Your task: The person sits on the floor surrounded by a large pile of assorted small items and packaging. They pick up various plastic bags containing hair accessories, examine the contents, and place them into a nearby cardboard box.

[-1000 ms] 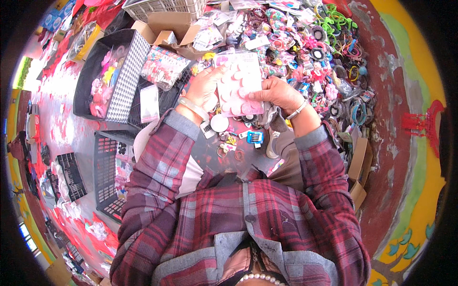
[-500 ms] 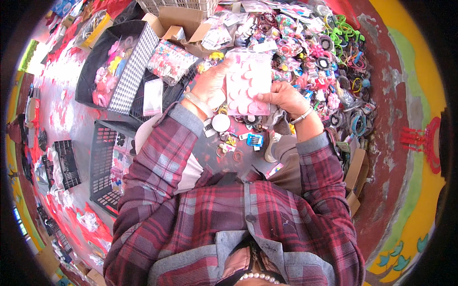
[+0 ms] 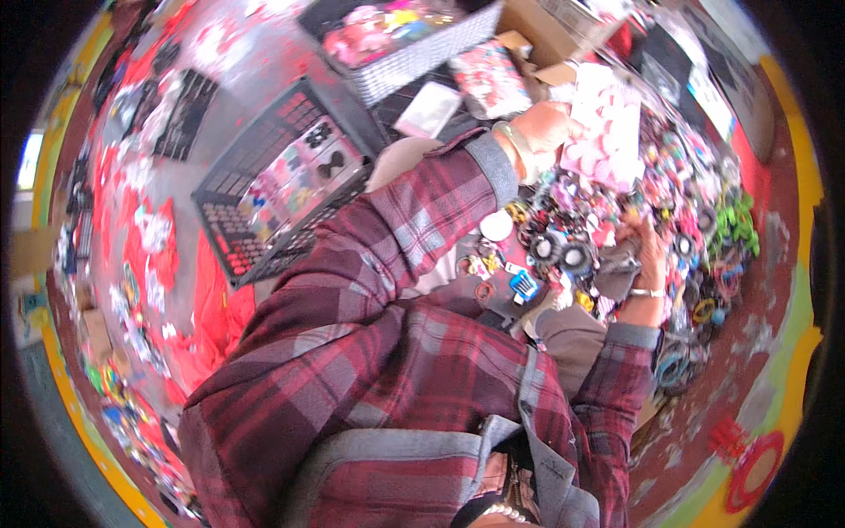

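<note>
My left hand (image 3: 547, 132) is closed on the edge of a pale pink card (image 3: 606, 132) that carries rows of pink, rounded pieces. The card is tilted above the heap of hair accessories (image 3: 695, 194). My right hand (image 3: 650, 251) is down at the heap's near side, apart from the card. Its fingers are bent and smeared, so whether they hold anything does not show. Beside it lies a grey-brown, cloth-like piece (image 3: 618, 271). Closer to me are a round white piece (image 3: 495, 226), a blue carded item (image 3: 524, 285) and two dark round hair ties.
At left stands a black plastic crate (image 3: 231, 227) with carded bows inside. Beyond it are a patterned box (image 3: 431, 66) of colourful pieces, a bag of red and white items (image 3: 491, 77) and an open cardboard box (image 3: 563, 44). Green bands (image 3: 735, 224) lie far right.
The view has swung toward the left. My right hand has let go of the pink card and dropped to the heap. My left hand still holds the card.
</note>
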{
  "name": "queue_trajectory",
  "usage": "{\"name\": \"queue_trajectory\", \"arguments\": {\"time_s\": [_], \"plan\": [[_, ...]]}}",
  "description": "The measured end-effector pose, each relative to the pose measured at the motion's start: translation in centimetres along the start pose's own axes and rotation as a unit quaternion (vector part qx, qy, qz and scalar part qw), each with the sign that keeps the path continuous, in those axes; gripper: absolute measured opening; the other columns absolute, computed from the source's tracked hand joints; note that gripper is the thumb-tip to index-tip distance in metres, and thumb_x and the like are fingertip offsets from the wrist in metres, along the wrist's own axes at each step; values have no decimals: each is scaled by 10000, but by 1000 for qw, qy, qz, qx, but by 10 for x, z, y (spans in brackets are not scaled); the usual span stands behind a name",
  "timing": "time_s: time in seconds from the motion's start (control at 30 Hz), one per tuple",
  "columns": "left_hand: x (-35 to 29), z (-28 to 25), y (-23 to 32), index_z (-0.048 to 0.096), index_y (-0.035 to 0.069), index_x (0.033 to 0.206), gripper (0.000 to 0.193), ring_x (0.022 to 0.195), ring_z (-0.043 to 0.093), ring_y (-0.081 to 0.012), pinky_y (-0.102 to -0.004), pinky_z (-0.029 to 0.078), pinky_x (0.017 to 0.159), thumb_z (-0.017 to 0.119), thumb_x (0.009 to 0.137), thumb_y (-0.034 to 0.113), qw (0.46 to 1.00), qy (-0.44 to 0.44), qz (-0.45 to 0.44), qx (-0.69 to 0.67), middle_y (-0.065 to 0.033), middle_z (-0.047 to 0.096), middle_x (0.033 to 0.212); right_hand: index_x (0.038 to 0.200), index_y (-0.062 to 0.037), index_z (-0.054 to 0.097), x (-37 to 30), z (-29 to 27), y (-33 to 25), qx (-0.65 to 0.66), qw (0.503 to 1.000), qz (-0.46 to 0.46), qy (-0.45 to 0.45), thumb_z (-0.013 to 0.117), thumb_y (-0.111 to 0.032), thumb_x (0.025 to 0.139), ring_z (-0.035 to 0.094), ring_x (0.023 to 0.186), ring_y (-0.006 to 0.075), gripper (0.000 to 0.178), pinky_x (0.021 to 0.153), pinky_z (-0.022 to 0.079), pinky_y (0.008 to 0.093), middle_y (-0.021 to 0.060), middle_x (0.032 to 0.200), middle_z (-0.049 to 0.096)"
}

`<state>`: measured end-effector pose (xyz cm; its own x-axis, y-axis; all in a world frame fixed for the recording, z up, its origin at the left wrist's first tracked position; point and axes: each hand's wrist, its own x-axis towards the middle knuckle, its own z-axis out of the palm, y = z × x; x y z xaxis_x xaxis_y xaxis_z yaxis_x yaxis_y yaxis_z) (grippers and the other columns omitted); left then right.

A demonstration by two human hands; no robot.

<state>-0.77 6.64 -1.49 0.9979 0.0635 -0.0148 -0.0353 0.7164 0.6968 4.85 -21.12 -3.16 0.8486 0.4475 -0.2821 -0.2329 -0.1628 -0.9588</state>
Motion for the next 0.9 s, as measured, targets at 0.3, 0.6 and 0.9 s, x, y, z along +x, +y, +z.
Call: {"name": "queue_trajectory", "arguments": {"time_s": [0.3,0.6,0.9], "plan": [[-190,-132,124,534,-70,1063,289,896,603,-210,-316,489,803,554,816,79,958,214,191,5,-149,604,1016,909,-31,584,-7,29,45,74,987,145,-12,544,-446,830,530,587,148,424,536,439,269,58,698,588],[-431,-325,106,506,-69,1072,289,876,610,-264,-393,507,769,545,796,9,780,609,144,-8,-149,599,983,900,-9,605,-31,76,89,46,969,240,33,613,-355,802,535,582,150,360,528,450,272,64,677,583],[-501,-470,64,619,2,959,215,767,618,-171,-306,483,669,594,781,119,740,621,-40,255,-90,645,874,896,0,603,-23,86,118,-30,952,301,34,581,-270,820,555,635,173,281,574,465,277,69,725,584]]}}
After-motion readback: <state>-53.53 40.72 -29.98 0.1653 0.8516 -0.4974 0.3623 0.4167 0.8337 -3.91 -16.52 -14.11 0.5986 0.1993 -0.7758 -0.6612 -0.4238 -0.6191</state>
